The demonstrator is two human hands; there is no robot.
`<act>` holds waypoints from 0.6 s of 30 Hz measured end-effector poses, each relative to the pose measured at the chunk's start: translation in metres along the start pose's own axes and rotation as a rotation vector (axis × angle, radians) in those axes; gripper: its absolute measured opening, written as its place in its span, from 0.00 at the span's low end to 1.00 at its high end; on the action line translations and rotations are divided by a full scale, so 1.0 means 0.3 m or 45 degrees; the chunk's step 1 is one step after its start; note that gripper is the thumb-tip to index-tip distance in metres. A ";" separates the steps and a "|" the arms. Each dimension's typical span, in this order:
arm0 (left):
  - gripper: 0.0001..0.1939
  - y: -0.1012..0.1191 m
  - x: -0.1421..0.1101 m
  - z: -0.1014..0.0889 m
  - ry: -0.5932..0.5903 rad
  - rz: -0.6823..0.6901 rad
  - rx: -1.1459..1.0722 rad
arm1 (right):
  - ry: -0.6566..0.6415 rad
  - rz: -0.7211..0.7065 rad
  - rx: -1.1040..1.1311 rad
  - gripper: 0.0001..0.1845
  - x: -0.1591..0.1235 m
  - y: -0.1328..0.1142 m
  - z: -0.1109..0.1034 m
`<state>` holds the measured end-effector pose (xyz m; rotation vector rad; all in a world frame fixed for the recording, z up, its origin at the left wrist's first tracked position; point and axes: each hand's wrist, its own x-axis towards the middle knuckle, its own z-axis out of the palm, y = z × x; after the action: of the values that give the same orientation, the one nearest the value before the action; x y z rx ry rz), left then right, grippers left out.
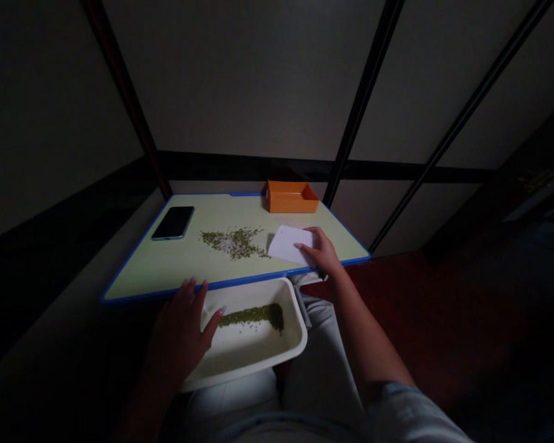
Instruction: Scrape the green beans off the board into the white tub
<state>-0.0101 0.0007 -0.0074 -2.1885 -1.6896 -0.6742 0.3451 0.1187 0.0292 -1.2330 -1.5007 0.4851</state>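
Head view: smartphone [173, 223] lies flat near the left edge of the folding table [212, 209], well apart from the orange box [292, 200] at the far edge, toward the right. Scattered green pieces [240, 243], mixed with whitish bits, cover the middle of the tabletop. The right hand [322, 251] grips a white card [289, 245] between thumb and fingers, tilted over the tabletop just beside the right end of the scatter. The left hand [184, 326] is open with fingers spread, holding nothing, over the left end of the white tub [244, 354]; whether it touches the rim is unclear. More green pieces lie in a band inside the tub.

A tiny mark near the card's top corner is too small to read.

The table's blue edging runs close above the tub's far rim, and a grey metal part [302, 306] stands just beside the tub's right end. Pale wall panels [249, 74] rise behind the box. Tabletop shows between phone and scatter, and between scatter and box.
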 end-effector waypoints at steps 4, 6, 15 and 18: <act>0.30 0.003 0.002 -0.004 0.004 0.008 0.009 | -0.009 0.006 -0.007 0.25 0.000 0.000 0.000; 0.30 0.004 0.001 -0.003 0.000 -0.002 0.004 | -0.001 0.011 -0.011 0.24 -0.001 0.003 0.002; 0.30 -0.003 -0.006 -0.002 0.020 0.029 0.033 | 0.150 0.078 0.032 0.25 -0.004 0.016 0.002; 0.30 -0.005 -0.004 0.000 0.017 0.047 0.045 | 0.290 0.113 0.125 0.27 0.000 0.024 -0.001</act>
<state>-0.0118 0.0002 -0.0081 -2.1802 -1.6379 -0.6433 0.3485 0.1211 0.0235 -1.2376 -1.2204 0.4551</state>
